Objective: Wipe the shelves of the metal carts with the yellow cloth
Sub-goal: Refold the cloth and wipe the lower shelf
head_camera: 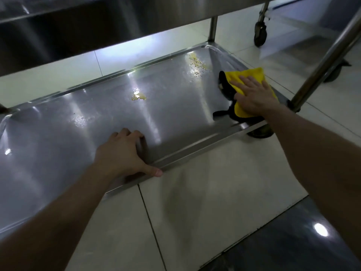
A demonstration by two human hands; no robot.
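Observation:
The bottom shelf (82, 133) of a steel cart fills the middle of the view. My right hand (254, 94) presses flat on the yellow cloth (244, 75), which has a black underside, at the shelf's right end. My left hand (125, 151) grips the shelf's near rim, fingers curled over the edge. A yellowish puddle (138, 96) lies mid-shelf. More yellowish droplets (197, 65) sit near the far right corner, just left of the cloth. Small water beads (80, 120) glisten toward the left.
The cart's upper shelf (78, 26) overhangs the far side. A slanted steel post (322, 63) rises at the right corner, a short post (213, 28) at the back. Caster wheels (260, 34) of another cart stand on the pale tiled floor (195, 202). A dark floor strip (293, 241) runs at the lower right.

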